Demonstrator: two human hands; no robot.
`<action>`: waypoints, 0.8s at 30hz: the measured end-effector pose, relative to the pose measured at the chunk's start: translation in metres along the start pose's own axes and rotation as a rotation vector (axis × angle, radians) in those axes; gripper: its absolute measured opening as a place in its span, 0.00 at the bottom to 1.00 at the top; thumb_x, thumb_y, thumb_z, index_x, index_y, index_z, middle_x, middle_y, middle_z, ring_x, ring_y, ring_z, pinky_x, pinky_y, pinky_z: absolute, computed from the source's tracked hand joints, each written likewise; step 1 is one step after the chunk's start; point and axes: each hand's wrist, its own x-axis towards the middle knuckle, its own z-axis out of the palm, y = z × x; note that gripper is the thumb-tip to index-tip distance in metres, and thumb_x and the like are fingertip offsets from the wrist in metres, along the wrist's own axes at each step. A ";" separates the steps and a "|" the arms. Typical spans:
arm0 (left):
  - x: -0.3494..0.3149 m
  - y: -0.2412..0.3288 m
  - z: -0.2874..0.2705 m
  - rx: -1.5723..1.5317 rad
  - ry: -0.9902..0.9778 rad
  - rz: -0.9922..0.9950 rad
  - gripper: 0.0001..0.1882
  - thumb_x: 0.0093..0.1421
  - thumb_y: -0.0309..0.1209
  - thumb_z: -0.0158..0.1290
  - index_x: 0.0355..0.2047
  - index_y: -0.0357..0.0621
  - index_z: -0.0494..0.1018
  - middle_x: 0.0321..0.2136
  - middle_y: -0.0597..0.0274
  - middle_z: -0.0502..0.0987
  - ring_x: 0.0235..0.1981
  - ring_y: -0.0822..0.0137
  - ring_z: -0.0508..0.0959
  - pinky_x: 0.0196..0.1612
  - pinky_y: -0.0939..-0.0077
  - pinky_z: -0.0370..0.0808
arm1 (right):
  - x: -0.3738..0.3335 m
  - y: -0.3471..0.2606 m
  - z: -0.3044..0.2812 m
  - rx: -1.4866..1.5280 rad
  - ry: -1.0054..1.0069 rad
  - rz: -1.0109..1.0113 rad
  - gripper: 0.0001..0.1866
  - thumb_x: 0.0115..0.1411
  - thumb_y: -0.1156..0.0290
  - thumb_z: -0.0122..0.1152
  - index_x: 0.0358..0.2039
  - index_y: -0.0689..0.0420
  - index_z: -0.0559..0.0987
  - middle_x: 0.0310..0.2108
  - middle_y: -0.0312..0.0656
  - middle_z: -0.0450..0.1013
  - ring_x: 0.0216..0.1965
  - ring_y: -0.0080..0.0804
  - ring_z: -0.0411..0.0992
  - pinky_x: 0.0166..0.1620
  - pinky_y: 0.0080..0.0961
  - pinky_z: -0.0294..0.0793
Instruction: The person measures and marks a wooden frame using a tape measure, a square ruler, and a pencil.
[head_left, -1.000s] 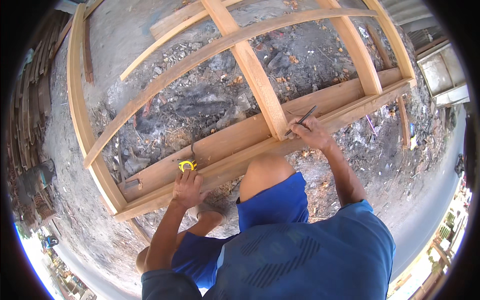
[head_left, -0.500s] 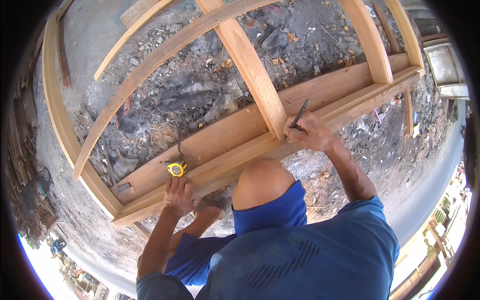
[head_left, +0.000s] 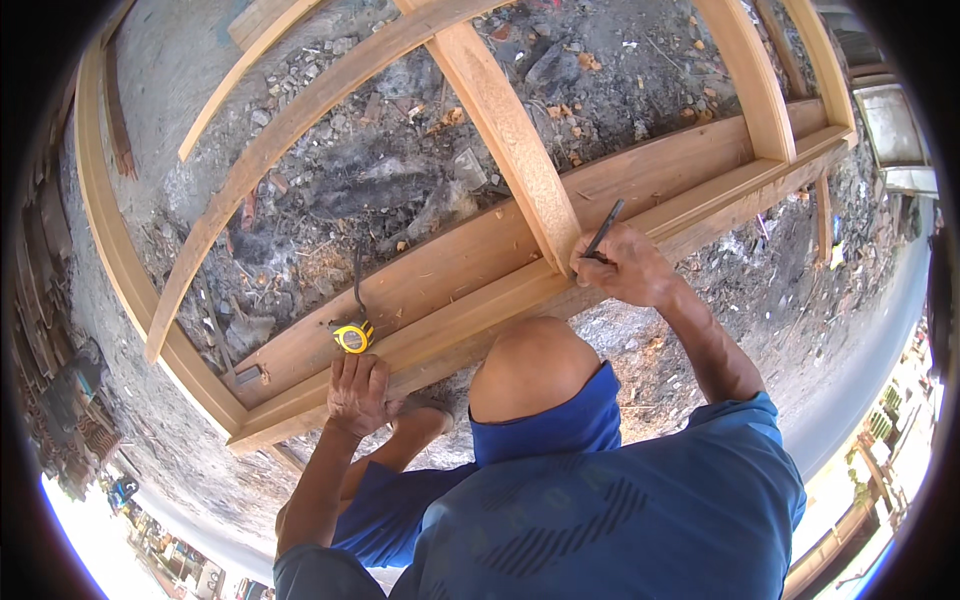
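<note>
My right hand (head_left: 627,266) grips a black pencil (head_left: 606,226), its upper end pointing up and away. That hand rests where a pale wooden crosspiece (head_left: 508,140) meets the long wooden rail (head_left: 468,315) of a frame. The pencil's lower end is hidden by my fingers. Farther left, my left hand (head_left: 359,394) is closed over the near edge of the same rail. A yellow tape measure (head_left: 353,337) lies just beyond its fingertips, beside a dark strap or cord (head_left: 358,275).
A thin curved wooden strip (head_left: 262,150) lies across the frame's left part. The frame's left side piece (head_left: 125,255) and another crosspiece (head_left: 750,80) stand farther out. Rubble and wood chips cover the ground. My bent knee (head_left: 535,372) is close to the rail.
The view has shifted slightly. Both hands keep nearly the same places on the frame, and the pencil stays in my right hand. The tape measure has not moved.
</note>
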 end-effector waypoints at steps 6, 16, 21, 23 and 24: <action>0.000 0.000 0.002 0.009 0.004 -0.003 0.28 0.45 0.46 0.62 0.42 0.41 0.71 0.40 0.51 0.73 0.41 0.48 0.73 0.46 0.49 0.68 | 0.001 -0.004 -0.001 -0.018 -0.009 0.015 0.07 0.56 0.69 0.60 0.32 0.58 0.82 0.27 0.49 0.79 0.32 0.47 0.79 0.39 0.38 0.77; 0.000 0.001 0.001 0.008 0.008 -0.002 0.27 0.49 0.48 0.60 0.41 0.40 0.71 0.39 0.50 0.72 0.41 0.48 0.73 0.46 0.48 0.68 | 0.001 -0.006 -0.001 -0.023 0.000 0.041 0.07 0.56 0.69 0.59 0.30 0.59 0.82 0.25 0.48 0.78 0.28 0.40 0.78 0.37 0.35 0.77; 0.001 0.001 -0.001 0.007 -0.002 -0.005 0.27 0.51 0.50 0.59 0.42 0.41 0.71 0.40 0.50 0.72 0.42 0.47 0.73 0.47 0.47 0.68 | 0.001 -0.005 -0.003 0.068 -0.014 0.011 0.06 0.57 0.71 0.59 0.30 0.59 0.81 0.23 0.46 0.76 0.26 0.37 0.75 0.34 0.34 0.74; 0.000 0.000 0.000 0.015 0.003 -0.002 0.28 0.51 0.50 0.59 0.42 0.41 0.71 0.40 0.50 0.72 0.42 0.47 0.73 0.47 0.48 0.68 | 0.001 0.002 0.001 0.097 0.014 -0.051 0.03 0.59 0.75 0.59 0.29 0.60 0.78 0.19 0.40 0.71 0.22 0.26 0.68 0.28 0.28 0.68; 0.000 0.000 0.001 0.011 0.003 -0.001 0.28 0.51 0.50 0.59 0.42 0.41 0.71 0.40 0.50 0.72 0.42 0.47 0.72 0.47 0.48 0.68 | 0.001 0.003 0.002 0.068 0.027 -0.069 0.03 0.59 0.75 0.59 0.29 0.60 0.78 0.19 0.40 0.71 0.22 0.25 0.68 0.28 0.28 0.68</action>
